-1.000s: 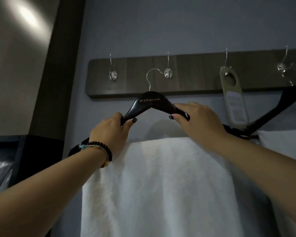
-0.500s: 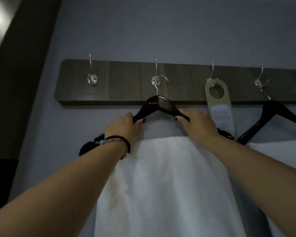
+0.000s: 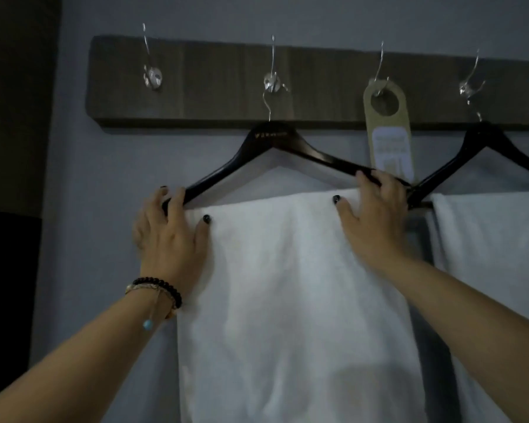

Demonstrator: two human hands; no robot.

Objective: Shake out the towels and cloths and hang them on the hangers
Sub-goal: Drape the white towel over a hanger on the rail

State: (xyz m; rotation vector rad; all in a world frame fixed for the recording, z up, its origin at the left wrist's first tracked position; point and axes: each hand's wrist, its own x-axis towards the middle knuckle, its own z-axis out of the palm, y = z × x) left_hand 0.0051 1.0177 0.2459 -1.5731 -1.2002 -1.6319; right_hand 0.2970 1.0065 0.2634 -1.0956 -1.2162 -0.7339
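Observation:
A black wooden hanger (image 3: 269, 138) hangs by its wire hook from the second metal hook (image 3: 271, 83) of a dark wooden wall rail (image 3: 214, 87). A white towel (image 3: 287, 285) is draped over the hanger's lower bar and falls straight down. My left hand (image 3: 168, 233) grips the hanger's left end, fingers over the arm and thumb on the towel's top edge. My right hand (image 3: 373, 218) grips the right arm near its end, with its thumb also on the towel.
A second black hanger (image 3: 483, 138) with another white towel (image 3: 495, 239) hangs from the fourth hook, its left end touching the first hanger. A beige door tag (image 3: 388, 138) hangs on the third hook. The first hook (image 3: 151, 77) is bare. A dark panel stands at far left.
The hanger went up and onto the second hook. Both hands slid outward from its top to its two ends, and the view moved closer.

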